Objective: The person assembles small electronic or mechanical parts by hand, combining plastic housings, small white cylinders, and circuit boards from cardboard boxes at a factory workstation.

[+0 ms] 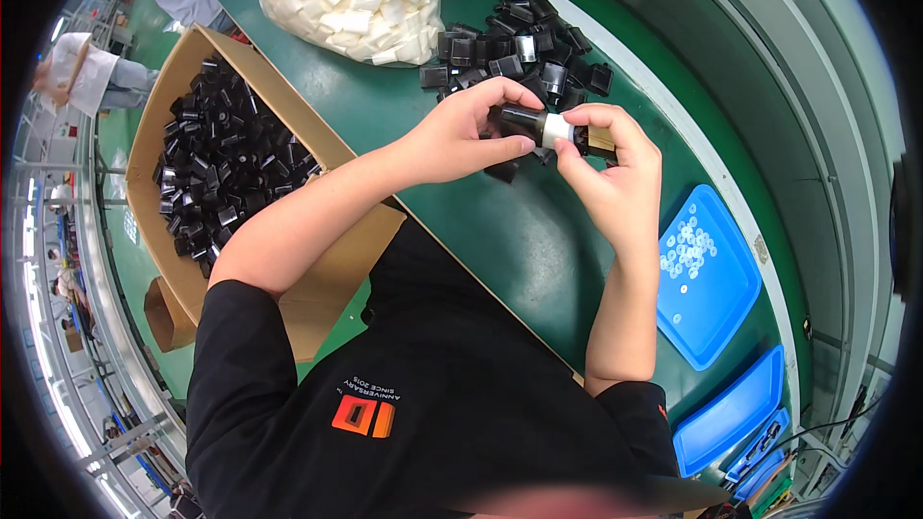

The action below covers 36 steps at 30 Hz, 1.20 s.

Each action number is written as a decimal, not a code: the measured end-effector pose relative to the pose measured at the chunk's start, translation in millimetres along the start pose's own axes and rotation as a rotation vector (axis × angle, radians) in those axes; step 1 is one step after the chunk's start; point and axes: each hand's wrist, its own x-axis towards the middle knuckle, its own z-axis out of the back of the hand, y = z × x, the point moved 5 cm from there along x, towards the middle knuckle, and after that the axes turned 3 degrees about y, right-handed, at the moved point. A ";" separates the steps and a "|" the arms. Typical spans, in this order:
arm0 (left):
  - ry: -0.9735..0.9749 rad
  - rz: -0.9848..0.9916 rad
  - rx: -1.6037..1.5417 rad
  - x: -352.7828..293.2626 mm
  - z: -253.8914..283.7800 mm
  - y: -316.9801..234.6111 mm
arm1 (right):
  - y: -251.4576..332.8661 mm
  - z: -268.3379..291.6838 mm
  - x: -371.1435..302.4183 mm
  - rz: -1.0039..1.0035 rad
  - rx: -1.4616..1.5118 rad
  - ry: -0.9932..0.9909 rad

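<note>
Green workbench (pixel 481 221), with a pale curved rim (pixel 758 235). Cardboard carton (pixel 332 298) of black pieces (pixel 216 135), left of our landmark, the heap of black parts (pixel 519 48). Clear bag (pixel 394 56) of white pieces (pixel 351 0), left of and beyond the heap. Blue tray (pixel 687 327) of white rings (pixel 687 248), right of and nearer us than the heap. Our left hand (pixel 461 136), curled around a black cylinder (pixel 522 120) on the heap's near side. Our right hand (pixel 622 175), finger and thumb pinching a white piece (pixel 556 130) at the cylinder's right end; seating, we cannot tell. Long axis: crosswise, right end nearer us, one hand at each end. Clearance: bare workbench nearer us; rim right of the heap.
</note>
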 end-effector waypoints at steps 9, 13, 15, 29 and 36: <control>-0.026 0.039 0.038 2.1 -0.8 3.7 | -16.4 -0.5 -2.3 -0.045 0.119 0.012; -0.044 -0.014 -0.042 2.5 2.7 5.1 | -16.0 -1.9 1.1 -0.138 0.221 0.050; -0.044 -0.032 -0.059 3.0 3.7 3.3 | -13.8 -2.3 3.0 -0.106 0.231 0.012; -0.053 -0.034 -0.089 1.3 -0.9 -0.3 | -45.2 -17.0 0.3 -0.130 0.492 0.056; -0.043 -0.366 0.110 -18.7 -28.6 -46.0 | -55.6 -7.6 1.4 -0.133 1.285 0.258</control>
